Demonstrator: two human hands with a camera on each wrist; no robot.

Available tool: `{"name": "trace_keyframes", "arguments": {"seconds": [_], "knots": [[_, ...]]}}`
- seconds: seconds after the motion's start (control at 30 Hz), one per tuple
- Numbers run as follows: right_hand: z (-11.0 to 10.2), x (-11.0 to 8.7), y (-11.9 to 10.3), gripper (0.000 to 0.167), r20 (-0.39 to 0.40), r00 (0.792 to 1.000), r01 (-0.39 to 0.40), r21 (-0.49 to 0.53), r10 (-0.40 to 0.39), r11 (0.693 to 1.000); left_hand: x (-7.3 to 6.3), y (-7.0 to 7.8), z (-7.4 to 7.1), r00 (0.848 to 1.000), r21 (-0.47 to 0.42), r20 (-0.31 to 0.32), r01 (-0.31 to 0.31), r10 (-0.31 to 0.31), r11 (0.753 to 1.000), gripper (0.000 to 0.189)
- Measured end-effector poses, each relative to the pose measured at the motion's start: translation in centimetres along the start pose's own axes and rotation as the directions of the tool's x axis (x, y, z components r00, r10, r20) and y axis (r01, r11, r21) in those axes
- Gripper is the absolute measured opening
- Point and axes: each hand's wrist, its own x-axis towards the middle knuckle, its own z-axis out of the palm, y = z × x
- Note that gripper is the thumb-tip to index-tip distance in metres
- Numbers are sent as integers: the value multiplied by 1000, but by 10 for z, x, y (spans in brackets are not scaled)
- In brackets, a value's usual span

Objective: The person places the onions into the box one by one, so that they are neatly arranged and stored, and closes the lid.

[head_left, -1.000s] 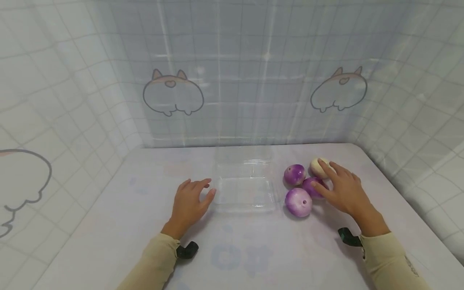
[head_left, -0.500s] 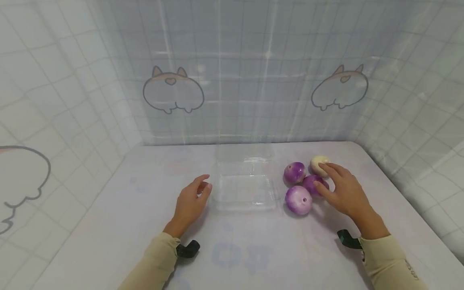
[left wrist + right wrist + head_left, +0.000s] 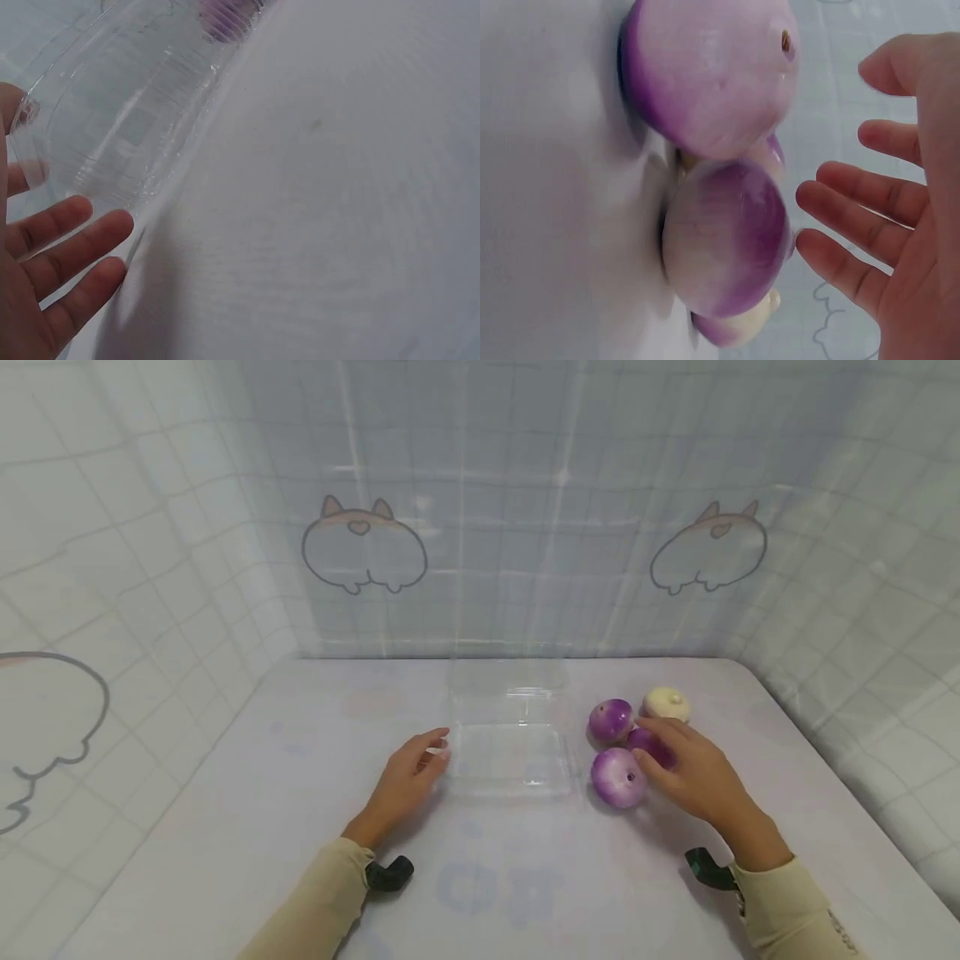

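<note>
A clear plastic box (image 3: 510, 760) with its lid folded back stands mid-table. At its left side is my left hand (image 3: 405, 781), fingers loosely bent; in the left wrist view the fingertips (image 3: 112, 225) come right up to the box wall. My right hand (image 3: 697, 772) hovers over a group of onions, its fingers spread and holding nothing. One purple onion (image 3: 647, 747) lies partly hidden under it. Around that one sit a pale violet onion (image 3: 618, 778) in front, another purple onion (image 3: 611, 721) behind to the left, and a cream-topped onion (image 3: 667, 703) at the back.
Both hands work over a whitish table cover (image 3: 495, 868). A tile-patterned curtain (image 3: 517, 543) with cartoon animal outlines rises at the back and both sides. A dark strap mount (image 3: 388, 874) sits at the left wrist, another (image 3: 708, 870) at the right.
My right hand has drawn back toward me and slightly left, uncovering the cream-topped onion. My left hand has shifted a little right toward the box. Box and onions stay in place.
</note>
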Motion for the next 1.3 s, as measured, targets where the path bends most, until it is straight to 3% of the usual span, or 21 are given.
{"name": "trace_keyframes", "arguments": {"seconds": [0.2, 0.47, 0.7, 0.87, 1.07, 1.3], "knots": [[2, 3, -7, 46, -1, 999, 39, 32, -39, 999, 2, 0, -3, 1000, -16, 16, -12, 12, 1000, 44], [5, 1, -15, 47, 85, 996, 33, 15, -34, 999, 4, -3, -5, 994, 12, 58, -89, 88, 996, 51], [15, 1, -13, 50, 73, 991, 117, -58, -113, 991, 6, -12, -11, 989, -34, 121, -82, 86, 996, 59], [18, -1, -14, 49, 93, 987, 137, -66, -131, 988, 4, -13, -14, 987, -65, 149, -53, 62, 996, 59], [19, 0, -18, 52, 147, 982, 131, -69, -119, 989, 2, -14, -15, 979, -128, 181, -68, 91, 989, 63], [21, -3, -22, 60, 231, 971, 87, -71, -68, 994, 0, -17, -17, 976, -97, 197, -73, 91, 993, 61]]}}
